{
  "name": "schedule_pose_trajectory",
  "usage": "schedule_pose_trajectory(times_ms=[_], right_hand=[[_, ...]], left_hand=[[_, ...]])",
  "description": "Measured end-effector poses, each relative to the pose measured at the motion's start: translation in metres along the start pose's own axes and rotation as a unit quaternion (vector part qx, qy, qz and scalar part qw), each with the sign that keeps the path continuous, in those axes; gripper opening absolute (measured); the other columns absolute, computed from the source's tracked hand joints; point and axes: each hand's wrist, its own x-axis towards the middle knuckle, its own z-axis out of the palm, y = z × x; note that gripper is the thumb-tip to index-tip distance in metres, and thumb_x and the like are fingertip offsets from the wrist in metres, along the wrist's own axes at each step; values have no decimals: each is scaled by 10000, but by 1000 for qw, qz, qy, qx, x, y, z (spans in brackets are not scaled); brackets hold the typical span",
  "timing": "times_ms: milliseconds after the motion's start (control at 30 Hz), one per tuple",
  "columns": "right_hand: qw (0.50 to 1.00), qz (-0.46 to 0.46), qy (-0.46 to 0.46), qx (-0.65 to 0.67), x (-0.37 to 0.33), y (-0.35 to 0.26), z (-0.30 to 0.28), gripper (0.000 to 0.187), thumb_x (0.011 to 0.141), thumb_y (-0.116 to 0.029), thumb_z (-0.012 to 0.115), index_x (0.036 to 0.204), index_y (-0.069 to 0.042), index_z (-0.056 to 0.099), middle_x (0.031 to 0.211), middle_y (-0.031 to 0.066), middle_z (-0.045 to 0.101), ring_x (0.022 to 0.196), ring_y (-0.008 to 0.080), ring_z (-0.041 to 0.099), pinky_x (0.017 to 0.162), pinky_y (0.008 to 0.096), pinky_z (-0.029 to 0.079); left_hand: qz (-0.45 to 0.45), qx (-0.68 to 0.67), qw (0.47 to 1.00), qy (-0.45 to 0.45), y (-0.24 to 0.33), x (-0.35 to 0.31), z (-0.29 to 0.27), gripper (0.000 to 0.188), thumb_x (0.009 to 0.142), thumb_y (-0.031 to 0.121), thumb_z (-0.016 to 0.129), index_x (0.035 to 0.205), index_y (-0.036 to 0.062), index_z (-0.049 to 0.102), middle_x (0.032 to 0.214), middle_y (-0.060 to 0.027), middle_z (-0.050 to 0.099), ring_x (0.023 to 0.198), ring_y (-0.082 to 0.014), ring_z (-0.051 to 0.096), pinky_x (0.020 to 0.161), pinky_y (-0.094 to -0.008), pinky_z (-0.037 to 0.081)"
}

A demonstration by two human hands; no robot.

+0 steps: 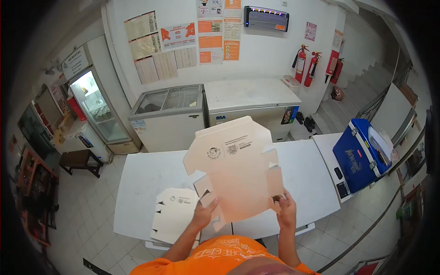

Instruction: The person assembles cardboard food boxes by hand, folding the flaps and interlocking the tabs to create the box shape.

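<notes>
A flat, unfolded cardboard box [240,183] is held up over the white table [137,183], tilted toward me. It is pale, with a round printed mark, a square code and cut side flaps. My left hand [205,214] is closed on its lower left flap, thumb on the near face. At the lower right flap, my right hand [286,211] grips the edge with its fingers curled, partly hidden by the card. More flat cardboard boxes [172,217] lie on the table near my left forearm, printed side up.
Beyond the table stand a glass-topped chest freezer [167,121] and a white chest freezer [250,96]. A blue cooler box [355,158] sits on the right-hand surface beside a small black device [338,173]. A brown stool [81,160] stands at the left; stairs [348,107] rise at the right.
</notes>
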Motion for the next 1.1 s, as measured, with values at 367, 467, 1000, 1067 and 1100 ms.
schedule_pose_trajectory(times_ms=[367, 467, 1000, 1067, 1100], right_hand=[[969, -87, 120, -196, 18, -48, -8, 153, 887, -51, 712, 990, 44, 651, 868, 103, 707, 754, 140, 675, 681, 261, 547], [910, -148, 223, -317, 14, -28, -5, 67, 880, 26, 672, 941, 27, 643, 860, 62, 699, 774, 122, 664, 706, 269, 543], [973, -104, 56, -197, -3, -26, -2, 227, 854, -90, 731, 1022, 61, 706, 996, 93, 702, 931, 153, 650, 864, 296, 499], [989, -84, 79, -90, -8, -23, 4, 251, 823, -160, 789, 951, 48, 734, 847, 60, 717, 780, 134, 665, 751, 274, 521], [989, -83, 79, -91, -10, -20, -7, 251, 823, -160, 789, 951, 48, 734, 847, 60, 717, 780, 134, 665, 751, 274, 521]], left_hand=[[-128, 260, 919, -268, 21, -19, 13, 334, 1038, 247, 517, 1309, 55, 553, 666, -63, 564, 642, -134, 646, 602, -307, 517], [-47, 359, 885, -291, 27, -26, 38, 486, 1018, 245, 544, 1467, 113, 416, 886, -209, 671, 773, -351, 675, 727, -407, 529], [-37, 284, 925, -250, 29, -10, -6, 266, 1016, 169, 540, 1231, 17, 579, 756, -162, 603, 654, -244, 463, 635, -381, 416], [-20, 305, 919, -249, 33, -8, -1, 238, 1017, 176, 538, 1173, 7, 599, 728, -155, 571, 633, -231, 397, 602, -388, 381], [-28, 302, 928, -215, 35, -4, 3, 246, 1018, 190, 539, 1158, 1, 611, 776, -148, 599, 671, -222, 456, 637, -374, 414]])
